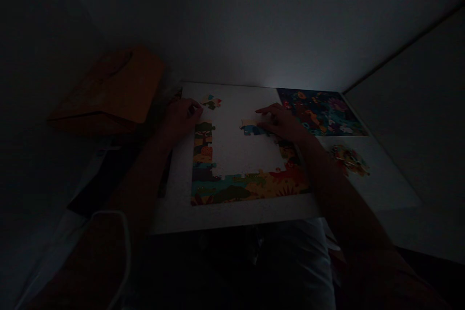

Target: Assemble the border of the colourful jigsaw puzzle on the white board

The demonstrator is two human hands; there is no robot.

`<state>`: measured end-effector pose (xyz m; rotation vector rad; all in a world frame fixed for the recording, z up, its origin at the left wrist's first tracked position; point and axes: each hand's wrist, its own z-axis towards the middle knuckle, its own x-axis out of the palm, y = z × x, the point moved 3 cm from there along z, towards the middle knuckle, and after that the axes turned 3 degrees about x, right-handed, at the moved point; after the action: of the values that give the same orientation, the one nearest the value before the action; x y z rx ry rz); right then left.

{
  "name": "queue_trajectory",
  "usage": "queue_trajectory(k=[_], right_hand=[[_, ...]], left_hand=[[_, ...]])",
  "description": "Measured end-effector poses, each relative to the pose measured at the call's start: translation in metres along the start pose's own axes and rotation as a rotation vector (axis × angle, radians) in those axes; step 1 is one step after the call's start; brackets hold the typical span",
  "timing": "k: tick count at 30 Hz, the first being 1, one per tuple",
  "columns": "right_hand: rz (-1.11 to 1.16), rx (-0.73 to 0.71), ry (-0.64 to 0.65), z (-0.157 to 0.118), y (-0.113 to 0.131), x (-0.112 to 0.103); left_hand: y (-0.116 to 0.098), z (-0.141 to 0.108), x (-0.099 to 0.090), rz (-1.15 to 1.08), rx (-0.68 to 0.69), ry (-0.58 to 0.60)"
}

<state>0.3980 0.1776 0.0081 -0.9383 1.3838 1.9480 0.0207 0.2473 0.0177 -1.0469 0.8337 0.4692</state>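
Note:
A partly joined jigsaw border (232, 189) lies on the white table (232, 215), with its left side, bottom edge and part of its right side showing. My right hand (278, 121) is over a joined strip of pieces with a blue shape (250, 129); its fingers are apart and a fingertip rests at the strip's right end. My left hand (183, 116) is at the upper left of the border, fingers curled, beside a small group of loose pieces (211, 102). Whether its fingertips pinch anything is too dark to tell.
An orange bag (112, 92) stands at the left. A dark, colourful picture sheet (323, 111) lies at the back right, with a pile of loose pieces (349, 161) in front of it. A white wall rises behind the table.

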Motion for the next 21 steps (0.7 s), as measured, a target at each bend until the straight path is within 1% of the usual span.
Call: queue_trajectory(k=[3, 5, 8, 11, 14, 16, 18, 21], right_hand=[[-0.019, 0.04, -0.052, 0.005, 0.01, 0.003], [-0.032, 0.061, -0.05, 0.017, 0.022, 0.011], [-0.077, 0.067, -0.024, 0.05, 0.044, 0.033], [-0.117, 0.094, -0.057, 0.089, 0.062, 0.058], [-0.174, 0.118, -0.083, 0.117, 0.075, 0.077], [-0.2, 0.121, -0.069, 0.126, 0.079, 0.085], [-0.2, 0.118, -0.048, 0.129, 0.079, 0.087], [-0.19, 0.113, -0.021, 0.123, 0.074, 0.08]], left_hand=[[0.0, 0.0, -0.001, 0.007, 0.003, -0.021], [0.0, 0.0, -0.001, 0.003, -0.011, -0.038], [0.002, 0.0, -0.001, -0.002, -0.015, -0.062], [0.004, 0.001, 0.0, 0.002, -0.022, -0.068], [0.004, 0.001, 0.001, 0.009, -0.032, -0.071], [0.003, 0.001, 0.001, 0.011, -0.03, -0.072], [0.0, 0.0, 0.0, 0.006, -0.026, -0.076], [-0.002, -0.001, 0.0, -0.014, -0.027, -0.085]])
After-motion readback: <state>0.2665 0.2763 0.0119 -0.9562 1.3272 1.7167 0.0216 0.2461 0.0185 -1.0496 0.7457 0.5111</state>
